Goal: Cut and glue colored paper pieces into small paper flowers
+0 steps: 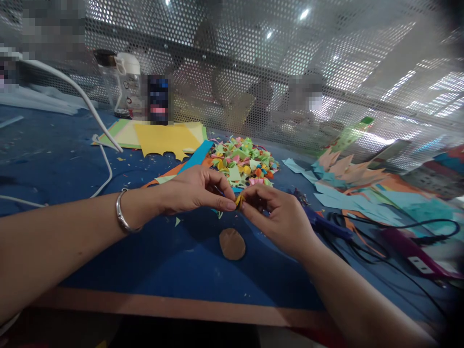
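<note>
Between the fingertips of both hands is a small folded yellow paper piece (239, 201). My left hand (197, 191), with a silver bangle on the wrist, pinches it from the left. From the other side my right hand (277, 212) grips it between thumb and forefinger. Below the hands a round brown cardboard disc (232, 244) lies flat on the blue table (163, 270). Just behind the hands spreads a pile of small coloured paper pieces (242, 162), green, yellow, pink and orange.
Yellow paper with a scalloped cut edge (165, 137) lies back left, near two bottles (130, 87) and a phone (158, 99). At right are a blue glue gun (328, 223), a purple power strip (413, 251), black cords and light-blue paper strips (362, 203). A perforated metal screen (232, 63) stands behind.
</note>
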`<state>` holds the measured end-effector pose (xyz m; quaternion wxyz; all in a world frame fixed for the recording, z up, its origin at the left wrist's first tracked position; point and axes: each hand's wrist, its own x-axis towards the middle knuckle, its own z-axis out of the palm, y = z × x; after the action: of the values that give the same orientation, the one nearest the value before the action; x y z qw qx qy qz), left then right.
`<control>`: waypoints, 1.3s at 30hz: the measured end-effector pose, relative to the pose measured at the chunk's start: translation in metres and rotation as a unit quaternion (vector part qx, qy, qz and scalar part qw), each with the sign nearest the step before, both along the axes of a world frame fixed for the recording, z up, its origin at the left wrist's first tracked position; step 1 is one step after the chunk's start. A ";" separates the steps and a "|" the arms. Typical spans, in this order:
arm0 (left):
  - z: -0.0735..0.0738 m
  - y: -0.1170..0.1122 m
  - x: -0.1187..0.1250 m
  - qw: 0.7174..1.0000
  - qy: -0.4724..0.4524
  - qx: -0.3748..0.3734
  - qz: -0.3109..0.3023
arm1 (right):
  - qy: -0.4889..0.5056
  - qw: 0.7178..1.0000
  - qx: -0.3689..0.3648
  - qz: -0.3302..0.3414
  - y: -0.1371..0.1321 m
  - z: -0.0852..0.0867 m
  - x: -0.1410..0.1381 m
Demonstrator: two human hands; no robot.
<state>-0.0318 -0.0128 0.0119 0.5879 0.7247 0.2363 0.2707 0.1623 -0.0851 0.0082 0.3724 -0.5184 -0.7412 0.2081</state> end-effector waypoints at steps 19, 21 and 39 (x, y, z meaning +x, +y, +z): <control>0.003 -0.017 0.002 0.952 0.111 0.250 0.135 | -0.017 1.000 0.012 -0.002 0.003 -0.006 0.001; 0.000 -0.014 0.002 0.963 0.100 0.216 0.124 | -0.015 1.000 0.005 0.001 0.004 -0.006 0.001; -0.004 -0.007 0.005 0.997 0.030 0.014 0.071 | -0.034 0.999 0.030 0.011 0.002 -0.006 0.003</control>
<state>-0.0264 -0.0203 0.0076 0.5501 0.7219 0.3007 0.2931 0.1650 -0.0828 0.0019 0.3596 -0.5059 -0.7650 0.1720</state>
